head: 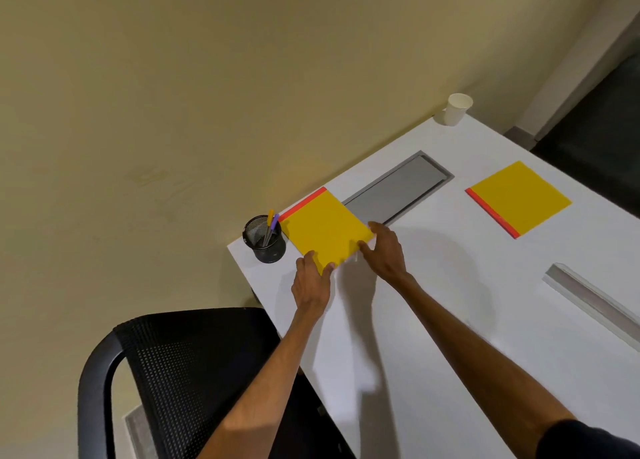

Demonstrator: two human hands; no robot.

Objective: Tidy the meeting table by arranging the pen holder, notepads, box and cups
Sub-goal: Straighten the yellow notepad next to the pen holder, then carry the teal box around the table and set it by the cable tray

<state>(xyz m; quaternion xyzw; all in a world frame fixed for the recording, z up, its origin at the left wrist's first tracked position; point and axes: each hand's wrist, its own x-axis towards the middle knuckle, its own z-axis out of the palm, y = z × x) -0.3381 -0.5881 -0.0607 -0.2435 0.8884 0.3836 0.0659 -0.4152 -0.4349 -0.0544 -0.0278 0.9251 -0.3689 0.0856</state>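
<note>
From the head view, a white table (450,320) fills the right side. Its left edge runs slanted from the far corner down toward the person.

Both hands are on a yellow pad (327,231) with a red strip at its far end. The pad lies near the table's left corner. The left hand (311,283) has the pad's near corner, with the thumb on top and the other fingers tucked at the edge, so they are bent only a little. The right hand (384,250) rests on the pad's right corner, fingers spread and almost flat, thumb under the edge. I cannot tell if the pad is lifted or just lying flat.

A black mesh pen pot (265,240) stands just beside the pad's left side, very close to the table edge. It holds a few pens.

A gray slot (398,190) in the table sits behind the pad, and the pad's far right corner covers a bit of it.

A second pad (517,198) lies flat well apart to the right, with lots of bare white table between the two pads.

A white cup (457,109) stands upright at the far corner, close to the edge.

A gray strip (592,301) lies on the right part of the table.

A black chair (180,375) stands by the table's left edge, under the left arm.
</note>
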